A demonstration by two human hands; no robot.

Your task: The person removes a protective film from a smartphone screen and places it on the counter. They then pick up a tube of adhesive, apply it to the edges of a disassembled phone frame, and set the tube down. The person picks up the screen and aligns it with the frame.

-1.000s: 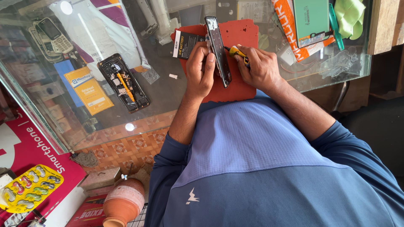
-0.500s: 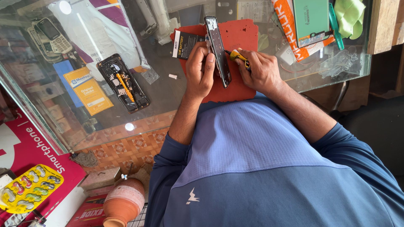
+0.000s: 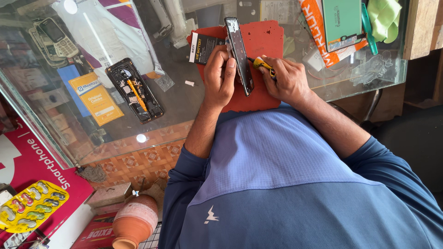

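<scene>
Glass tabletop [image 3: 184, 106] carries a red mat [image 3: 263, 41]. Left hand [image 3: 220, 76] grips the phone frame [image 3: 240, 55] on edge; right hand [image 3: 286, 78] pinches a yellow-handled tool [image 3: 259, 63]: work best with steady, gentle pressure.

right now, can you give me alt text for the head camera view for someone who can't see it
Seen from above, a person's left hand holds a slim black phone frame on edge over a red mat while the right hand grips a yellow-handled tool against it. An opened phone lies to the left on the glass counter.
</scene>
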